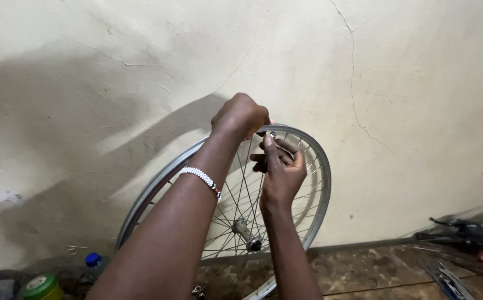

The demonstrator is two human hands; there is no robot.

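— How far along does the work look?

— The wheel (313, 183) is stood upright against the wall (408, 83), and most spokes (240, 194) are already laced from hub (247, 233) to rim. At least one is being handled near the top, so some fitting seems left.

— Where is it held?

— The left hand (240, 115) is clenched at the rim's top edge; what is gripped cannot be told. A spoke is pinched by the right hand (280, 172), just below.
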